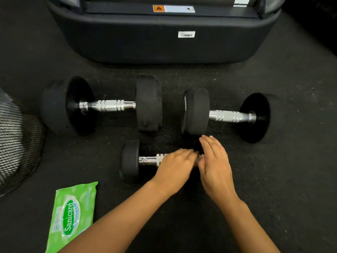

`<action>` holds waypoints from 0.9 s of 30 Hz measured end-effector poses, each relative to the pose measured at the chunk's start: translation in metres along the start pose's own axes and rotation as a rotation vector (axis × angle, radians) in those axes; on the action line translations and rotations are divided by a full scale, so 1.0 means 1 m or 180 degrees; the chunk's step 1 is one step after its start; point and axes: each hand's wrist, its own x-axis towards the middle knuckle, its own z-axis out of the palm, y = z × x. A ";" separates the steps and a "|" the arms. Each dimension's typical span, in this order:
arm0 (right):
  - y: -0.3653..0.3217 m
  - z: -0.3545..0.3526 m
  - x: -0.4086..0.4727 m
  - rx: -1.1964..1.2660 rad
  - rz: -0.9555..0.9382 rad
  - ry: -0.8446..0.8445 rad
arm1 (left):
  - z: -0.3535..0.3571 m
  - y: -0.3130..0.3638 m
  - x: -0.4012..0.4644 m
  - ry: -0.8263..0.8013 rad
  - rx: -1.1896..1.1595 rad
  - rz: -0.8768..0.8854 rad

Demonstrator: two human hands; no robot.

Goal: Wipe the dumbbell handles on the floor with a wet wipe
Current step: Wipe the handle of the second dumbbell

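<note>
A black mesh basket (16,143) sits at the far left edge. Near it lies a green wipes pack (73,216) that says "Sanicare". One big dumbbell (102,105) lies on the floor (291,179) behind it. The small dumbbell (131,160) is in the middle. The left hand (175,167) curls over its shiny handle. The right hand (215,161) is flat, fingers straight, at the far end. Another big dumbbell (228,115) lies to the right, with bare floor beside it. A black machine (164,42) with a small white sticker stands behind.
</note>
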 end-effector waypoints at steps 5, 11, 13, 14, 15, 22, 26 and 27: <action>0.001 -0.002 -0.001 0.0035 -0.0019 -0.0052 | -0.008 -0.011 -0.006 0.0019 -0.0017 -0.0097; 0.001 -0.001 -0.002 0.0042 -0.0045 -0.0045 | 0.000 -0.001 -0.006 -0.0003 0.0079 0.0123; 0.002 -0.001 -0.002 0.0132 -0.0090 -0.0068 | -0.005 0.000 -0.001 -0.0086 -0.0001 0.0137; 0.004 -0.003 -0.003 0.0275 -0.0072 -0.0100 | -0.008 -0.001 -0.002 -0.0096 -0.0025 0.0097; 0.005 -0.006 -0.004 0.0454 -0.0049 -0.0131 | -0.013 -0.003 -0.005 -0.0089 -0.0054 0.0025; -0.017 -0.012 -0.016 -0.0151 -0.0523 0.0099 | -0.035 -0.011 -0.021 0.0055 -0.0233 -0.0247; -0.032 -0.007 -0.012 -0.0423 -0.0483 0.0007 | -0.042 -0.018 -0.030 -0.0084 0.0233 -0.0128; -0.034 -0.004 -0.010 -0.0535 -0.0519 -0.0044 | -0.043 -0.017 -0.031 -0.0255 0.0478 -0.0051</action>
